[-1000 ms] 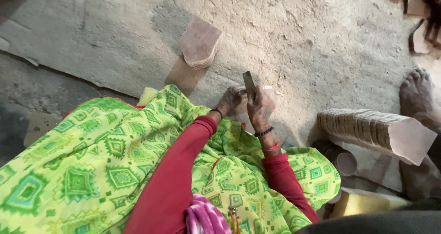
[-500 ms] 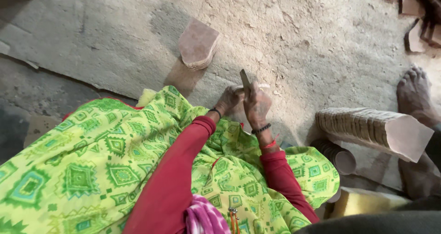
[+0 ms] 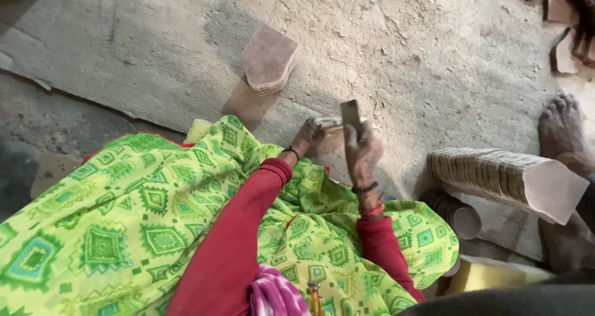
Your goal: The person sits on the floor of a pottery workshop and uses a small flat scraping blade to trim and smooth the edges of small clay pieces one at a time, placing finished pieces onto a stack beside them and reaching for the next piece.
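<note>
The right hand [image 3: 362, 151] sits just right of the picture's centre, its grip pinched on a small dark flat blade [image 3: 351, 114] that stands upright from the fingers toward twelve o'clock. At about nine o'clock of it, close by, the left hand [image 3: 310, 135] has its grip closed on a thin pale clay-coloured piece [image 3: 328, 124], which lies flat between the two hands and touches the foot of the blade; how many pieces the left hand holds cannot be told. Both arms wear red sleeves [image 3: 242, 229] and dark bangles at the wrist, and they cross a lap covered in bright green patterned cloth [image 3: 124, 229] that fills the frame from six to nine o'clock. A pink striped cloth end [image 3: 276, 294] shows at six o'clock. On the dusty concrete floor [image 3: 403, 43], at eleven o'clock of the hands and well apart from them, lies a small stack of flat five-sided clay pieces [image 3: 269, 58]. At three o'clock, near the right hand, a long row of the same pieces [image 3: 496, 173] lies on its side, with a round stack [image 3: 455, 213] just below its near end. Another person's bare foot [image 3: 561, 130] rests on the floor at two to three o'clock, beside the far end of the row. More loose clay pieces [image 3: 561, 52] lie at one o'clock by the frame's corner, and a yellow object [image 3: 489, 272] shows at five o'clock
</note>
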{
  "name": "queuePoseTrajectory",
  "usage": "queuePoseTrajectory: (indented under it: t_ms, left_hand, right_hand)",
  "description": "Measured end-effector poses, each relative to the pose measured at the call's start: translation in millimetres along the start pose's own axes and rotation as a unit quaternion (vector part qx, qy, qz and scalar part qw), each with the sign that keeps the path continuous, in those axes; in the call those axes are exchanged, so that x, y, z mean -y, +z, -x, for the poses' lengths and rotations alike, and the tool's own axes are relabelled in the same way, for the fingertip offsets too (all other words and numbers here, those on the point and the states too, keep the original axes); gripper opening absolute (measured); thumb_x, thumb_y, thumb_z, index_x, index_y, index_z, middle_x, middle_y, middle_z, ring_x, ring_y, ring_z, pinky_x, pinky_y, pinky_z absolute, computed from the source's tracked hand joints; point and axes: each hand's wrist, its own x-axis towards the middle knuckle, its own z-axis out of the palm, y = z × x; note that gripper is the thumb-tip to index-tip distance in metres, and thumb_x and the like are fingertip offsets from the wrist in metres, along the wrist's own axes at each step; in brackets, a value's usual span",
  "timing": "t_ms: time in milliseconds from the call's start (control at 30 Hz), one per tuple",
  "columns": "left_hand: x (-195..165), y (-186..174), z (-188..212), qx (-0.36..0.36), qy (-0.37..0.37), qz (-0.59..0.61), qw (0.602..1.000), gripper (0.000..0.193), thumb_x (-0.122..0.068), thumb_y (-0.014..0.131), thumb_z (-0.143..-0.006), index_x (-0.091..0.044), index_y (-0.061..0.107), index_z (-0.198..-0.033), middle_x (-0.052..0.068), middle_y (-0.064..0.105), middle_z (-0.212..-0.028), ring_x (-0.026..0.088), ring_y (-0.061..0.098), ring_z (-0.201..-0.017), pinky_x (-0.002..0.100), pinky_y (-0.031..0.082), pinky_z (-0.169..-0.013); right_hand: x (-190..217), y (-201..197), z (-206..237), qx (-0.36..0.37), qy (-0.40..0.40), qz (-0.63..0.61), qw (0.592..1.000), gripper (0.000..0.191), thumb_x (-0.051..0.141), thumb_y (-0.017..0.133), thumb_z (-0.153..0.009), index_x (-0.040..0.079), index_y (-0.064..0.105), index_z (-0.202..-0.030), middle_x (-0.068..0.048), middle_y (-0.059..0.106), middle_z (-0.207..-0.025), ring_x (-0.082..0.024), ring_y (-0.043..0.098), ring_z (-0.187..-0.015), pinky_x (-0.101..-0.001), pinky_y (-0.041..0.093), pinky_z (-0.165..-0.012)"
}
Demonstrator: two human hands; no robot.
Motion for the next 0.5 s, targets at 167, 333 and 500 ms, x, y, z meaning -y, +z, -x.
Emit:
queuePoseTrajectory:
  t_ms: [167,333,500]
  left_hand:
    - [-2.8,3.5,-0.2,0.03,-0.031,-0.069,0.997,0.04,0.002,0.053,-0.083,-0.012,0.073,-0.115,0.013,0.074,-0.119,0.031,0.071,-0.107,0.038,0.059,-0.095]
    - [1.0,4.0,-3.1,0.02,0.082,-0.166,0.983,0.034,-0.001,0.058,-0.082,-0.014,0.073,-0.109,0.012,0.074,-0.117,0.03,0.073,-0.107,0.04,0.058,-0.095]
    - [3.1,5.0,-3.4,0.062,-0.014,-0.146,0.987,0.01,-0.015,0.066,-0.091,-0.009,0.071,-0.097,0.013,0.072,-0.101,0.032,0.071,-0.097,0.04,0.059,-0.087]
  right_hand:
    - [4.5,14.7,-4.9,0.019,-0.05,0.043,0.998,0.019,0.025,0.072,-0.101,0.01,0.064,-0.094,-0.009,0.064,-0.063,-0.026,0.056,-0.047,-0.0411,0.042,-0.046]
    - [3.7,17.5,-7.8,0.06,0.018,-0.031,0.998,0.025,0.026,0.073,-0.098,0.006,0.063,-0.107,-0.01,0.067,-0.067,-0.022,0.059,-0.048,-0.0358,0.045,-0.045]
    - [2.3,10.5,-0.2,0.094,0.054,-0.073,0.991,0.023,0.026,0.076,-0.096,0.006,0.064,-0.095,-0.011,0.069,-0.066,-0.021,0.058,-0.05,-0.0367,0.043,-0.049]
